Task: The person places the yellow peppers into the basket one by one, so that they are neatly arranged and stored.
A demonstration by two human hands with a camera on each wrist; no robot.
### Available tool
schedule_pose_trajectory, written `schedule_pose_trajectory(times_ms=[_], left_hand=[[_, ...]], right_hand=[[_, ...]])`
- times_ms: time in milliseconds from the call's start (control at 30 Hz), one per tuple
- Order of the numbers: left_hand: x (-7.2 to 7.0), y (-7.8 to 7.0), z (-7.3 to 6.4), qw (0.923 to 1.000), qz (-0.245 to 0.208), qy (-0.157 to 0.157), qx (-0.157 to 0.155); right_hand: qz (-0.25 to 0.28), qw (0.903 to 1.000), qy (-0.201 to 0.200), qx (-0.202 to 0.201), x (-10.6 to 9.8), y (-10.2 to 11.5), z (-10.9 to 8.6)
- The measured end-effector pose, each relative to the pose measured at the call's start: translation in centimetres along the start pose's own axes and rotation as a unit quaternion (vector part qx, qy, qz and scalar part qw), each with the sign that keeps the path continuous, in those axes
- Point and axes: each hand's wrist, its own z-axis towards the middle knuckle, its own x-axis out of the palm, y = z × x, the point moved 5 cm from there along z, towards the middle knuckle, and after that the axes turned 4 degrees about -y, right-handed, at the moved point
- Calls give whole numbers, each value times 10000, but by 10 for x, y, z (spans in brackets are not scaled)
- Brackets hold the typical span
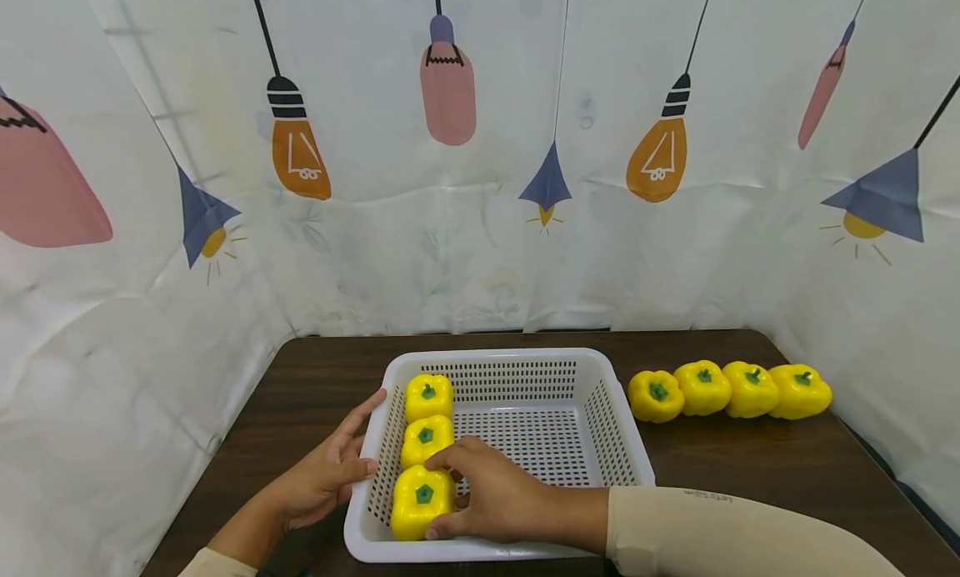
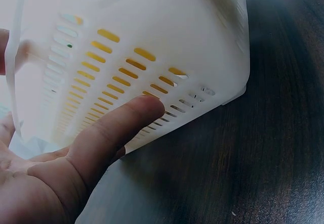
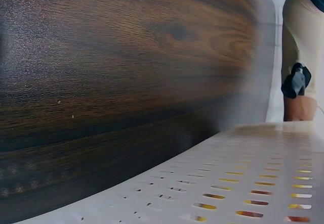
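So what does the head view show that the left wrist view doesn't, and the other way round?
Of these two, only the head view shows the four yellow peppers lined up right of the white basket, and the printed cloth behind. Only the left wrist view shows the basket's outer wall up close, with yellow showing through its slots. Both share the basket, the left hand at its side and the dark table.

You wear cream sleeves: the left sleeve point(image 1: 217, 565) and the right sleeve point(image 1: 720, 537) each end near the wrist. Your right sleeve bears small dark lettering point(image 1: 707, 495). A compact black-and-grey device point(image 3: 297, 81) sits at one sleeve end.
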Motion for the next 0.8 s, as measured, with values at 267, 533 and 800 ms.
schedule_pose_trajectory(times_ms=[267, 533, 800], left_hand=[[-1, 1, 0, 10000, 38, -35, -27], [-1, 1, 1, 10000, 36, -13, -22], [-2, 1, 0, 10000, 14, 26, -33]], right_hand=[[309, 9992, 48, 266, 2, -4, 2], [582, 9971, 148, 469, 4, -7, 4], [619, 9964, 125, 568, 4, -8, 3]])
